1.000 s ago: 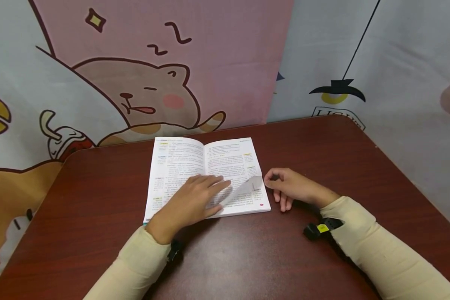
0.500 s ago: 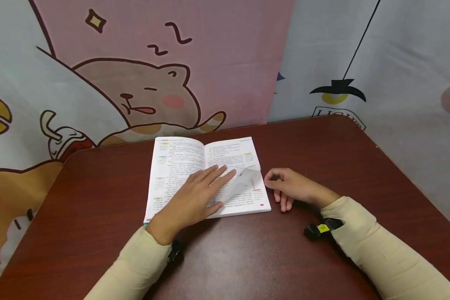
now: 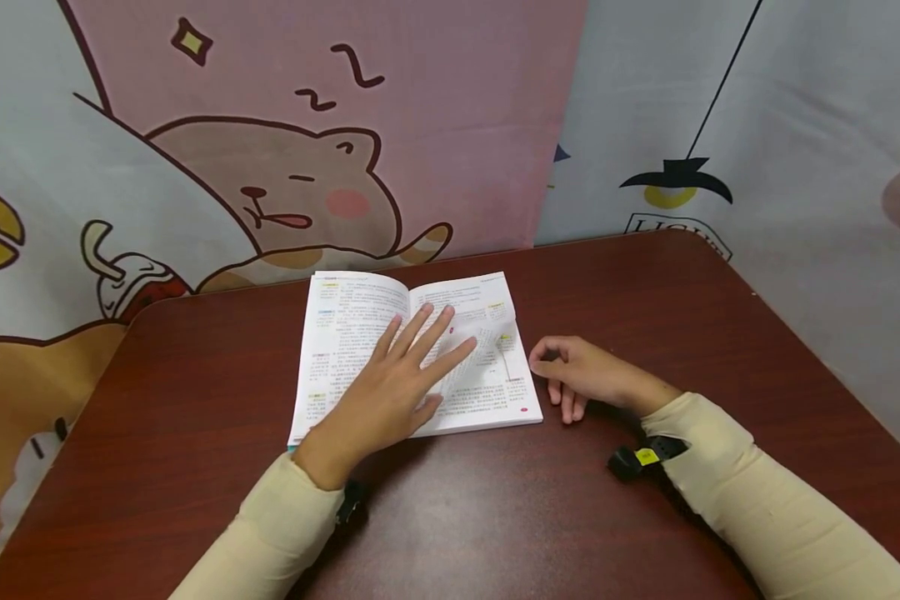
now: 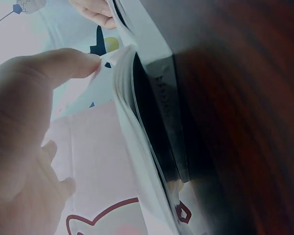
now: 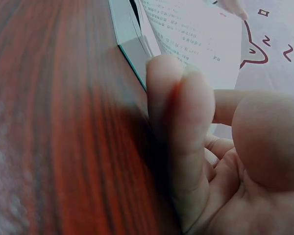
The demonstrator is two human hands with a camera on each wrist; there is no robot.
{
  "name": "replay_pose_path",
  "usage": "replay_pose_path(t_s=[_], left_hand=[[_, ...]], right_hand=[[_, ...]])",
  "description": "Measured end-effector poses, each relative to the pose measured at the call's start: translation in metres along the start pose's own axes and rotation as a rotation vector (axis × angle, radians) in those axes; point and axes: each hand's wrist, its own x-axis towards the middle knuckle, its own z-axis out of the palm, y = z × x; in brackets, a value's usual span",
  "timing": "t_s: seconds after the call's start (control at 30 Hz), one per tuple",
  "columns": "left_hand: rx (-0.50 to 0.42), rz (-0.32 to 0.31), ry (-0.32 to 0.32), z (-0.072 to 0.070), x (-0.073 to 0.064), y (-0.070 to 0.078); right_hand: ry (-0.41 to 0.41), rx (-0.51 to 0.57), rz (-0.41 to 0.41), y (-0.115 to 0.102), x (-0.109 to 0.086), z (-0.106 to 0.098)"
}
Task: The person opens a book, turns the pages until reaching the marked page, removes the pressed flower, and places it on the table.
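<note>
An open book (image 3: 352, 333) with printed pages lies on the table. Above its lower middle is my left hand (image 3: 390, 387), palm down with fingers spread and straight. A loose page (image 3: 487, 346) on the right side is lifted and curved beside these fingers. In the left wrist view, the thumb (image 4: 73, 66) reaches the edge of a raised page. My right hand (image 3: 581, 371) rests on the table at the book's right edge, fingers loosely curled. Its fingertips (image 5: 164, 73) are close to the page edges in the right wrist view; whether they touch them is unclear.
The dark red wooden table (image 3: 450, 517) extends around the book. A cartoon-printed cloth (image 3: 480, 125) hangs along the table's far side. Both forearms wear pale sleeves, with a black wrist camera (image 3: 626, 462) under the right one.
My left hand's fingers have spread and moved slightly up the book. The page on the right side has lifted and curled further towards the left. My right hand has stayed in place.
</note>
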Motion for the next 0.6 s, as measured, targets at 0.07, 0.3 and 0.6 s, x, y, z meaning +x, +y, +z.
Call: replay_pose_path(t_s=[0.07, 0.3, 0.6], left_hand=[[0.003, -0.002, -0.006, -0.0010, 0.0005, -0.0001], [0.020, -0.002, -0.013, -0.0005, 0.0000, -0.0003], [0.008, 0.041, -0.022, 0.0004, -0.0020, -0.0002]], right_hand=[[0.001, -0.002, 0.001, -0.0010, -0.0003, -0.0005], [0.006, -0.007, -0.001, -0.0023, -0.0009, 0.0005], [0.000, 0.006, -0.011, -0.0024, -0.0022, 0.0015]])
